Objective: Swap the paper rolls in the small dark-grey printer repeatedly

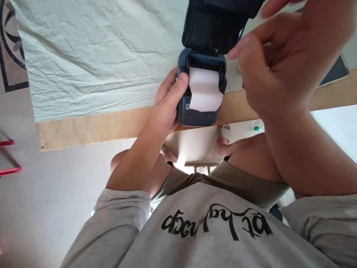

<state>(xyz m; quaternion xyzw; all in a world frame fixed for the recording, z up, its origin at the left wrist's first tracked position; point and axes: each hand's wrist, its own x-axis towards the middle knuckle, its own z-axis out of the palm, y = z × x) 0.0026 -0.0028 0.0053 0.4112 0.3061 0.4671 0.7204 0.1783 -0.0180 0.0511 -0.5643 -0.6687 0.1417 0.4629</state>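
A small dark blue-grey printer, of the portable label or receipt kind, is at the table's front edge with its lid swung up. Inside lies white paper, its torn end hanging over the front of the body. My left hand grips the printer's left side, thumb on the rim of the paper bay. Close to the lid's lower right corner is my right hand, its fingers apart and nothing visible in them. Whether a fingertip touches the lid I cannot tell.
A pale green cloth covers the table, leaving a bare wooden edge. Behind my right wrist lies a dark flat object, partly hidden. Red bars show at far left. Below are my legs and a wooden stool rung.
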